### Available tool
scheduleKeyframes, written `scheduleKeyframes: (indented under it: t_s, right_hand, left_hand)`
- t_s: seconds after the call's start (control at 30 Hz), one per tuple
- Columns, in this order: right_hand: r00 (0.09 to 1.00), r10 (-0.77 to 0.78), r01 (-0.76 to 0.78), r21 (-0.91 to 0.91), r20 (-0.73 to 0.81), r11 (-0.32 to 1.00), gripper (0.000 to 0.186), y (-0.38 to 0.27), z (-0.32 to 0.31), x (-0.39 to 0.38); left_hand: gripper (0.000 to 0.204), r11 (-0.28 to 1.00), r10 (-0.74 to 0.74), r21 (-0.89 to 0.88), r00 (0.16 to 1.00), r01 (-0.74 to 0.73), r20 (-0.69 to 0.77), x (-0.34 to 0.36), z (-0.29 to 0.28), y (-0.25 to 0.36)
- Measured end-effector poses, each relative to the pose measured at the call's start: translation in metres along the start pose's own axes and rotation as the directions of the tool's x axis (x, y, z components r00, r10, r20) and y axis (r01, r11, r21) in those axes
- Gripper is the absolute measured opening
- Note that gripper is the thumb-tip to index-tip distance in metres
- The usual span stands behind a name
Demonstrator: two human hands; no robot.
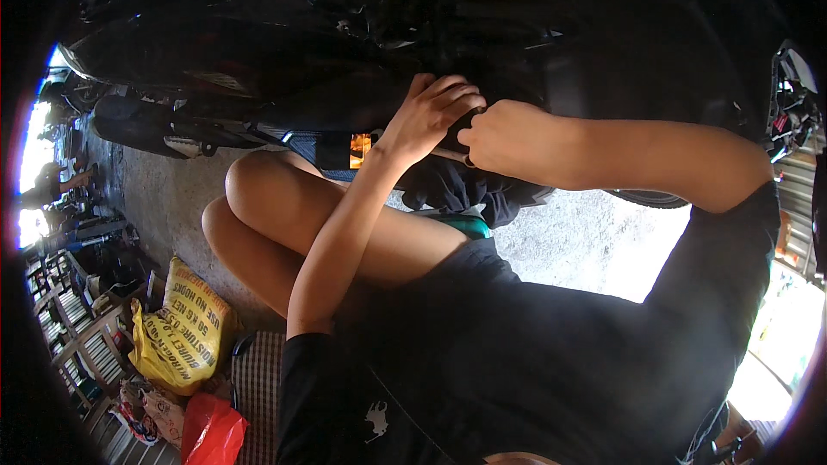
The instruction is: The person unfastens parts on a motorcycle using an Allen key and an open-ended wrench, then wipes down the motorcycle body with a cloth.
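A dark motorcycle (345, 103) fills the upper part of the view, its details mostly lost in shadow. My left hand (433, 114) lies against its side, palm down, with the fingers bent and somewhat apart; the thumb and whatever the fingertips touch are hidden. Close beside it on the right, my right hand (512, 142) is closed in a fist. Just below the gap between the hands shows a slim metal tool (452, 155), like a wrench, with a rounded end by my right fingers. Its other end disappears behind my left wrist.
Dark cloth (469, 194) hangs below my hands, near a green object (469, 226). A box with an orange picture (360, 151) is beside my left forearm. A yellow sack (185, 327), a red plastic bag (211, 430) and a checked cushion (258, 387) lie at lower left.
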State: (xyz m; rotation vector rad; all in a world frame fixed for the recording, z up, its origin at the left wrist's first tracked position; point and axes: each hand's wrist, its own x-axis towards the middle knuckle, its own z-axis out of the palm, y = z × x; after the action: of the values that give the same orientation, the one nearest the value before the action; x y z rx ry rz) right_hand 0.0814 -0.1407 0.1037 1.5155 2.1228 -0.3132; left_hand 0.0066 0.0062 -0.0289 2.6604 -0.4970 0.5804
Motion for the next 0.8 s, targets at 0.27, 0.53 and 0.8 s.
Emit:
scheduleKeyframes:
  t_s: [0.27, 0.53, 0.8]
  right_hand:
    - [0.997, -0.055, 0.06, -0.093, 0.062, 0.994, 0.009, 0.0, 0.0, 0.005]
    - [0.867, -0.081, -0.053, -0.253, -0.492, 0.966, 0.004, -0.012, 0.015, 0.02]
    - [0.899, -0.086, 0.004, -0.188, -0.43, 0.982, 0.008, 0.005, 0.022, 0.021]
  left_hand:
    - [0.048, 1.0, 0.02, 0.016, 1.0, -0.02, -0.012, -0.002, 0.0, -0.003]
    - [0.045, 0.999, 0.013, 0.043, 0.999, -0.011, -0.047, 0.002, -0.003, 0.003]
    - [0.032, 0.997, -0.036, -0.074, 0.974, 0.02, -0.225, 0.005, -0.007, 0.003]
